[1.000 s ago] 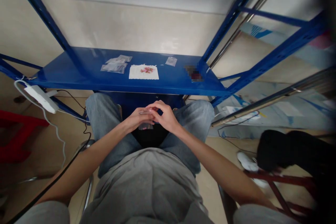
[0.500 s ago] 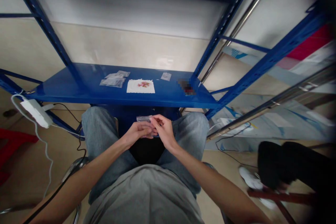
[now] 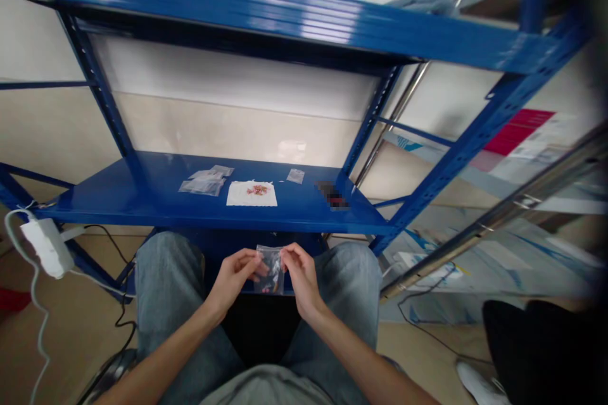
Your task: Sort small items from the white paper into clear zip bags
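Note:
Between my knees I hold up a small clear zip bag [image 3: 270,269] by its two upper corners. My left hand [image 3: 239,274] pinches the left corner, and my right hand [image 3: 300,272] pinches the right one. A few small pinkish and orange bits lie at the bottom of the bag. On the blue shelf ahead lies a white paper sheet [image 3: 237,195] with a little heap of small reddish pieces [image 3: 258,189] on it. Left of the paper is a loose stack of clear zip bags [image 3: 204,183]. A single zip bag [image 3: 296,176] lies behind it to the right.
The blue shelf [image 3: 156,205] spans in front of my knees, under an upper shelf beam [image 3: 266,16]. A blurred-out dark object [image 3: 334,196] lies at its right end. A white power strip [image 3: 49,248] hangs at left. Another person's dark-clothed leg [image 3: 527,354] is at lower right.
My hands have moved apart, and the zip bag now hangs spread between them with its contents visible. The view has tilted up, bringing the upper shelf into sight.

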{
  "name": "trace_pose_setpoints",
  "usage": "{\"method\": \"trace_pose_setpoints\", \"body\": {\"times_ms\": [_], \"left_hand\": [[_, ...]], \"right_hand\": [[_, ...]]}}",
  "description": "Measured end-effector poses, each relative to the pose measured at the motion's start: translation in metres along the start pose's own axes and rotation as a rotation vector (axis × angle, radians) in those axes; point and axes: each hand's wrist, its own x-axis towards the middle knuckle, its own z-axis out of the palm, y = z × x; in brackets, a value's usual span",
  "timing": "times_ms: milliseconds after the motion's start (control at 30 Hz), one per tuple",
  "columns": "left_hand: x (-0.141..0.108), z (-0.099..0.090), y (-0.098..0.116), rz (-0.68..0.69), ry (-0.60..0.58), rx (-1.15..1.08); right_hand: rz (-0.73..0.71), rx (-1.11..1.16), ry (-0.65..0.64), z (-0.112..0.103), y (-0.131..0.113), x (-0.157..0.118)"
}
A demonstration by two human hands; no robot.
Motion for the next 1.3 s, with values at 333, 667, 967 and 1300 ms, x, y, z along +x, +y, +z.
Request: {"method": "trace_pose_setpoints", "body": {"times_ms": [333, 667, 967, 1300], "left_hand": [[0.005, -0.011, -0.006, 0.065, 0.135, 0.075], [0.006, -0.013, 0.000, 0.131, 0.135, 0.181], [0.002, -0.007, -0.010, 0.116, 0.013, 0.129], [0.009, -0.018, 0.008, 0.157, 0.013, 0.216]], "right_hand": [[0.031, -0.024, -0.084, 0.009, 0.006, -0.007], [0.016, -0.044, -0.144, 0.011, 0.009, -0.007], [0.074, 0.019, -0.253, 0.018, 0.009, -0.018], [0.150, 0.102, -0.258, 0.018, 0.000, -0.009]]}}
